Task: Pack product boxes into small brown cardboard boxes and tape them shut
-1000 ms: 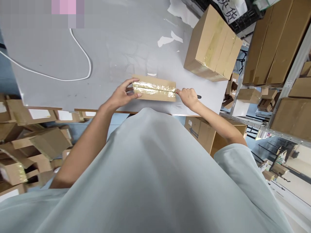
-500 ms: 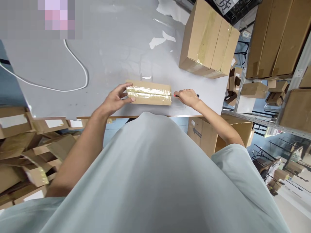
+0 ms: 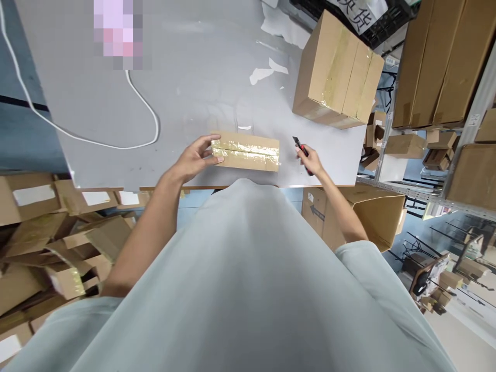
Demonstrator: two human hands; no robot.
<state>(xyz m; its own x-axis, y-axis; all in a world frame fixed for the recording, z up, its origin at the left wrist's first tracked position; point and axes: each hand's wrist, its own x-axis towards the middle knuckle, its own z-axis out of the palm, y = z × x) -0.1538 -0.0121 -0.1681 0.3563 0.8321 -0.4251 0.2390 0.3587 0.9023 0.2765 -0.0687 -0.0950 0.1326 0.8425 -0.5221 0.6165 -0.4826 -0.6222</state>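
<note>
A small cardboard box (image 3: 248, 161) with shiny clear tape along its top lies near the front edge of the grey table. My left hand (image 3: 198, 156) grips its left end, thumb on top and fingers at the far side. To the right of the box, my right hand (image 3: 310, 159) is closed round a black and red utility knife (image 3: 301, 147). The knife is apart from the box, its tip pointing up and left, away from me. A slit-like dark line runs along the taped seam.
A larger taped carton (image 3: 333, 72) stands at the table's back right, beside a black crate (image 3: 395, 15). Torn white paper scraps (image 3: 267, 71) and a white cable (image 3: 157, 124) lie on the table (image 3: 201, 67). An open carton (image 3: 372, 217) stands below right; flattened boxes (image 3: 70, 248) pile up at left.
My right hand has drawn the knife away from the box's right end and turned its tip upward. My left hand keeps its hold. The whole view has shifted slightly.
</note>
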